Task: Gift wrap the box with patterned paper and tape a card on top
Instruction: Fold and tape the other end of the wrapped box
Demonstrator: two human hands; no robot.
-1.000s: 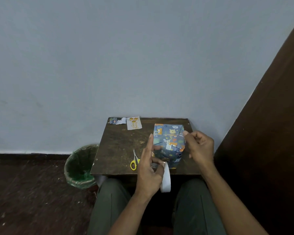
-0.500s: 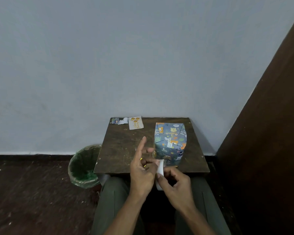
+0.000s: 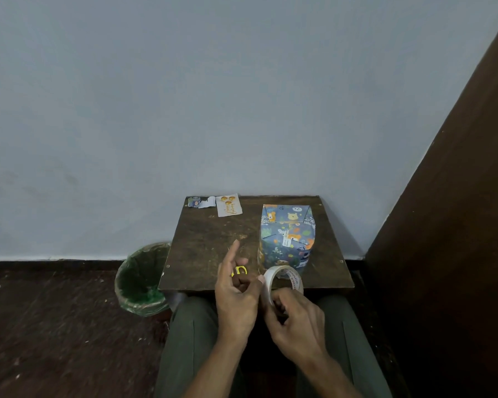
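The box (image 3: 286, 235), wrapped in blue paper with cartoon animals, stands on the right half of the small brown table (image 3: 204, 245). A white tape roll (image 3: 285, 278) is held just in front of it, at the table's near edge. My left hand (image 3: 236, 291) pinches the roll's left side with thumb and curled fingers, the index finger pointing up. My right hand (image 3: 295, 320) grips the roll from below, fingers curled on its rim. A white card (image 3: 228, 208) with orange marks lies at the table's far left.
Yellow-handled scissors (image 3: 239, 270) lie on the table, mostly hidden behind my left hand. Paper scraps (image 3: 201, 201) sit at the far left corner. A green-lined bin (image 3: 141, 278) stands on the floor at the left. A dark wooden panel (image 3: 457, 225) rises on the right.
My right hand left the box's right side and came down to the tape roll in front of me. The roll has turned, so its ring now faces up.
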